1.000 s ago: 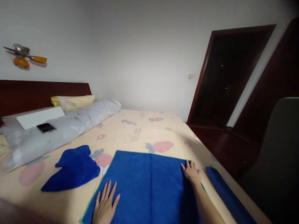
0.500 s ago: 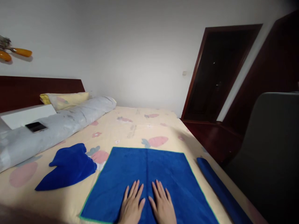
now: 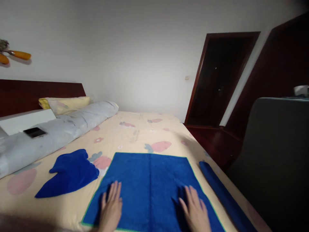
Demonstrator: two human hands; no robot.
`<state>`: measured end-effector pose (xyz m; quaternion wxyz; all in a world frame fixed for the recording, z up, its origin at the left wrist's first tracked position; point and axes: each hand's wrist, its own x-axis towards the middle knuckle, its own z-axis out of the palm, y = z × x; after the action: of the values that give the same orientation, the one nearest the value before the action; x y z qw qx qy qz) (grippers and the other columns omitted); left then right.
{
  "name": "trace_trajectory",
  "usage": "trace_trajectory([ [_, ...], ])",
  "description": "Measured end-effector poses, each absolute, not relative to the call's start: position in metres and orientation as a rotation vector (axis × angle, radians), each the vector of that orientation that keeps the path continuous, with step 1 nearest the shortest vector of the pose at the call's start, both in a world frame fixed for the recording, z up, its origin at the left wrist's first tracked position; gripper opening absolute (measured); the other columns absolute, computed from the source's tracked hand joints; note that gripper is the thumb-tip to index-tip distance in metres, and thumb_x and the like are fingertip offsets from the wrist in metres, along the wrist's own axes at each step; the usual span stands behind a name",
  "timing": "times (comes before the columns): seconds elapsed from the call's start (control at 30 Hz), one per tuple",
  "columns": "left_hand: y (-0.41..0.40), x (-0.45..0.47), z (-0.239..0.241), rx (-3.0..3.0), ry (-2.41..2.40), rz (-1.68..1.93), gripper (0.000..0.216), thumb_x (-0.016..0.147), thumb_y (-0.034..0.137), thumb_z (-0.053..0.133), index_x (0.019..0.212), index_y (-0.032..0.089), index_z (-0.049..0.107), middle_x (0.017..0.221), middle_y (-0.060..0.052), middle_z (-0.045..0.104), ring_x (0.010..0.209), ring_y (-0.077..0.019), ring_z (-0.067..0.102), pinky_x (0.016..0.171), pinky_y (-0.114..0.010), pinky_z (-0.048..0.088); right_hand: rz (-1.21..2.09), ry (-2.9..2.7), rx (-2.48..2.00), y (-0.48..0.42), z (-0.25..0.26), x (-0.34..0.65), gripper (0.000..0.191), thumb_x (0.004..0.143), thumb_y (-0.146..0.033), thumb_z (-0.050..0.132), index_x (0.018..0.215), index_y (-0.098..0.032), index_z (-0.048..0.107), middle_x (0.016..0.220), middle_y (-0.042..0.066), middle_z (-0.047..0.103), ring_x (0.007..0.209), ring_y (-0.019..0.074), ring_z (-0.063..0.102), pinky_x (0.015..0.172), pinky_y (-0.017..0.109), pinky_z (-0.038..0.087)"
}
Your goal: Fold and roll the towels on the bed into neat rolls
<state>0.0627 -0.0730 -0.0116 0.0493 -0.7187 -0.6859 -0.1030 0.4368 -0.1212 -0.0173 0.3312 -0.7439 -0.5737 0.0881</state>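
Observation:
A blue towel [image 3: 149, 180] with a green edge lies spread flat on the bed, a crease running down its middle. My left hand [image 3: 111, 207] rests flat on its near left part, fingers stretched out. My right hand [image 3: 196, 211] lies flat on its near right part, fingers apart. Neither hand holds anything. A crumpled blue cloth [image 3: 70, 172] lies to the left of the towel. A rolled blue towel [image 3: 222, 193] lies along the bed's right edge.
The bed sheet [image 3: 137, 135] is cream with fruit prints. A long grey bolster [image 3: 60, 129] carries a phone [image 3: 35, 132] and a white box [image 3: 24, 120]. A grey chair back [image 3: 277, 154] stands at the right, a dark doorway [image 3: 217, 80] beyond.
My hands, side by side at the towel's middle half a second ago, have slid apart to its left and right sides. The view has shifted slightly.

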Motion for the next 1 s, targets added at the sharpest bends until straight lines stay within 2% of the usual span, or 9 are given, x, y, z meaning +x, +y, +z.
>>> trace_trajectory([
  [0.13, -0.041, 0.157, -0.003, -2.599, -1.722, -0.419, 0.061, 0.092, 0.016, 0.03, 0.152, 0.023, 0.019, 0.158, -0.005, 0.022, 0.146, -0.0214, 0.022, 0.116, -0.047, 0.023, 0.256, -2.066, -1.682, -0.063, 0.003, 0.338, 0.057, 0.096, -0.05, 0.027, 0.148, -0.026, 0.033, 0.156, 0.005, 0.029, 0.144, 0.0244, 0.025, 0.116, 0.05, 0.027],
  [0.23, -0.02, 0.171, 0.0, -2.693, -1.749, -0.318, 0.054, 0.096, 0.03, 0.031, 0.15, 0.027, 0.027, 0.158, -0.005, 0.023, 0.145, -0.0232, 0.024, 0.116, -0.049, 0.025, 0.275, -2.165, -1.72, -0.041, 0.002, 0.325, 0.057, 0.097, -0.053, 0.029, 0.147, -0.027, 0.035, 0.155, 0.007, 0.029, 0.143, 0.0242, 0.027, 0.115, 0.05, 0.027],
  [0.33, -0.007, 0.127, 0.002, -2.566, -1.918, -0.266, 0.053, 0.097, 0.043, 0.029, 0.149, 0.03, 0.031, 0.158, -0.004, 0.025, 0.145, -0.0232, 0.024, 0.116, -0.05, 0.022, 0.125, -2.033, -1.955, -0.042, -0.009, 0.375, 0.061, 0.094, -0.059, 0.032, 0.145, -0.026, 0.039, 0.155, 0.008, 0.031, 0.143, 0.0253, 0.027, 0.116, 0.05, 0.024],
  [0.47, -0.004, 0.037, 0.004, -2.306, -2.162, -0.166, 0.055, 0.097, 0.047, 0.028, 0.15, 0.03, 0.027, 0.159, -0.004, 0.022, 0.146, -0.0216, 0.022, 0.116, -0.05, 0.018, -0.017, -1.786, -2.268, -0.065, -0.027, 0.477, 0.066, 0.091, -0.06, 0.033, 0.147, -0.024, 0.035, 0.156, 0.008, 0.03, 0.144, 0.0245, 0.025, 0.116, 0.051, 0.02],
  [0.6, -0.008, 0.002, 0.007, -2.06, -2.247, -0.063, 0.054, 0.097, 0.037, 0.029, 0.15, 0.024, 0.029, 0.159, -0.008, 0.021, 0.147, -0.0227, 0.02, 0.117, -0.052, 0.013, -0.077, -1.63, -2.397, -0.072, -0.03, 0.52, 0.068, 0.091, -0.059, 0.033, 0.145, -0.019, 0.04, 0.154, 0.013, 0.035, 0.144, 0.0292, 0.024, 0.115, 0.056, 0.02],
  [0.7, -0.007, 0.035, 0.01, -2.064, -2.155, -0.121, 0.055, 0.096, 0.02, 0.022, 0.15, 0.016, 0.028, 0.158, -0.011, 0.021, 0.147, -0.0227, 0.02, 0.117, -0.05, 0.015, -0.197, -1.67, -2.268, -0.056, -0.019, 0.482, 0.071, 0.093, -0.057, 0.033, 0.144, -0.009, 0.038, 0.154, 0.019, 0.03, 0.145, 0.0312, 0.023, 0.116, 0.055, 0.018],
  [0.77, -0.002, 0.077, 0.01, -2.26, -2.025, -0.191, 0.056, 0.094, 0.017, 0.021, 0.15, 0.015, 0.028, 0.158, -0.009, 0.022, 0.146, -0.0208, 0.021, 0.117, -0.045, 0.02, -0.094, -1.888, -2.04, -0.039, -0.009, 0.432, 0.067, 0.095, -0.053, 0.031, 0.147, -0.01, 0.034, 0.155, 0.017, 0.029, 0.145, 0.0281, 0.024, 0.116, 0.051, 0.021],
  [0.9, 0.017, 0.157, 0.003, -2.574, -1.809, -0.283, 0.057, 0.094, 0.019, 0.025, 0.151, 0.016, 0.027, 0.159, -0.007, 0.022, 0.146, -0.0204, 0.021, 0.117, -0.043, 0.023, 0.241, -2.267, -1.624, -0.005, 0.005, 0.341, 0.057, 0.099, -0.049, 0.023, 0.149, -0.024, 0.03, 0.157, 0.007, 0.025, 0.145, 0.0209, 0.021, 0.116, 0.045, 0.025],
  [1.0, 0.037, 0.174, -0.002, -2.619, -1.805, -0.253, 0.054, 0.097, 0.03, 0.025, 0.15, 0.022, 0.029, 0.158, -0.006, 0.024, 0.146, -0.0213, 0.023, 0.117, -0.046, 0.023, 0.269, -2.294, -1.665, 0.015, 0.008, 0.326, 0.057, 0.098, -0.05, 0.026, 0.148, -0.025, 0.032, 0.157, 0.007, 0.026, 0.145, 0.0217, 0.022, 0.116, 0.046, 0.023],
])
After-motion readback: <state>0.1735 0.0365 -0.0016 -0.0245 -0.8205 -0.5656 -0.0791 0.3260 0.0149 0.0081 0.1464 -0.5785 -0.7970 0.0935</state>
